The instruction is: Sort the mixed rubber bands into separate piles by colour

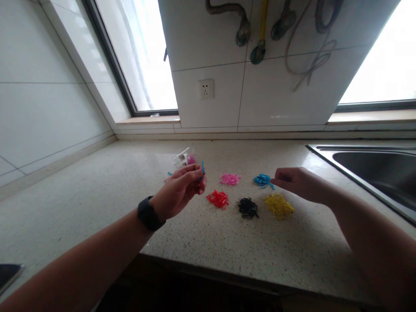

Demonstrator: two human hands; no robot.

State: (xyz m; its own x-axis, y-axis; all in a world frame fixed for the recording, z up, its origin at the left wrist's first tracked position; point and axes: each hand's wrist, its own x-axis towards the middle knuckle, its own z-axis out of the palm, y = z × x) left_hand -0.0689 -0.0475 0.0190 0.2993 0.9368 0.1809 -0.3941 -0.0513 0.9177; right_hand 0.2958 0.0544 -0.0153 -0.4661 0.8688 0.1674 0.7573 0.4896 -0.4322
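Between thumb and fingers of my left hand [183, 185], which is closed, a small blue rubber band [203, 167] sticks up. My right hand [292, 181] is closed too, its fingertips pinched at the right edge of a blue pile of rubber bands [262, 180], on a blue band there. Around them on the counter lie a pink pile [230, 179], a red pile [218, 199], a black pile [247, 207] and a yellow pile [279, 206]. Some mixed-colour bands [167, 177] show behind my left hand, which partly hides them.
A clear plastic container [183, 157] with something pink in it lies behind my left hand. The steel sink [341, 167] is set into the speckled counter [195, 238] at the right. A dark flat object [9, 275] shows at lower left. Hoses and a socket [206, 89] are on the wall.
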